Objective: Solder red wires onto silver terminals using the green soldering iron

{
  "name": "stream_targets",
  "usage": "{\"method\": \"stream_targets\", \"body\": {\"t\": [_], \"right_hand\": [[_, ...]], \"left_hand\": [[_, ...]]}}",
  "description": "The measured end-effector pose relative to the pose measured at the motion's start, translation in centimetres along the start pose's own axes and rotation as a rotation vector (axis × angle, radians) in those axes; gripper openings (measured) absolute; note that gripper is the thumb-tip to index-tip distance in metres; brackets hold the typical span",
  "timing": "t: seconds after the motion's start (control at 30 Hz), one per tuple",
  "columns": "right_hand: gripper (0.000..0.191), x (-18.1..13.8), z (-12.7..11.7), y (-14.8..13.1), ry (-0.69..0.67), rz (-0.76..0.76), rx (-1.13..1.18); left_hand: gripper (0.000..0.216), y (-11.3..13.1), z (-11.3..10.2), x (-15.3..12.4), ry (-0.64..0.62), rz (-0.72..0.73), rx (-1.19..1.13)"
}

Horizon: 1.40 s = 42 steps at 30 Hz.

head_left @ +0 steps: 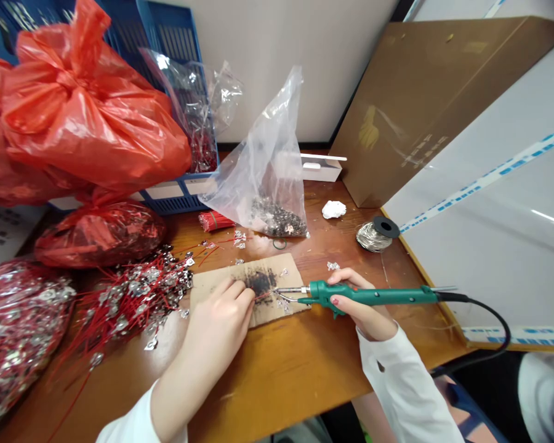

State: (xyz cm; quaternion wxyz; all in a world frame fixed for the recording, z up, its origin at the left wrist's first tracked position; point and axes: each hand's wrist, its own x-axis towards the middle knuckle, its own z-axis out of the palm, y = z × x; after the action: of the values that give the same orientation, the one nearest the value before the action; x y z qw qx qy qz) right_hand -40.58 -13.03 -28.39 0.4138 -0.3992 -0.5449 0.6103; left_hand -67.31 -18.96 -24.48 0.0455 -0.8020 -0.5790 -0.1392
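My right hand is wrapped round the green handle of a soldering iron. The iron's metal tip points left, over a piece of cardboard with a scorched black patch. On that cardboard my left hand pinches a short red wire, whose end meets the tip. Small metal terminals lie around the tip. Left of the cardboard is a heap of red wires with metal terminals on their ends.
A spool of solder wire stands at right, near a crumpled white wad. Behind the cardboard are a clear bag of small metal parts and a bundle of red wires. Red plastic bags fill the left; a cardboard box leans back right.
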Motion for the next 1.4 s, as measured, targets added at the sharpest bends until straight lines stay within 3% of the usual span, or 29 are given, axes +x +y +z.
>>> {"method": "stream_targets", "body": {"t": [0.4,0.8,1.4], "right_hand": [[0.022,0.1,-0.2,0.1,0.020,-0.034,-0.004],[0.027,-0.9,0.6,-0.3,0.140,0.057,0.020],[0.027,-0.7,0.9,-0.8,0.144,0.043,-0.026]], "left_hand": [[0.016,-0.4,-0.8,-0.3,-0.015,-0.055,-0.016],[0.019,0.0,-1.1,-0.2,-0.116,-0.061,0.000],[0.016,0.3,-0.6,-0.1,-0.127,-0.050,0.054]]}}
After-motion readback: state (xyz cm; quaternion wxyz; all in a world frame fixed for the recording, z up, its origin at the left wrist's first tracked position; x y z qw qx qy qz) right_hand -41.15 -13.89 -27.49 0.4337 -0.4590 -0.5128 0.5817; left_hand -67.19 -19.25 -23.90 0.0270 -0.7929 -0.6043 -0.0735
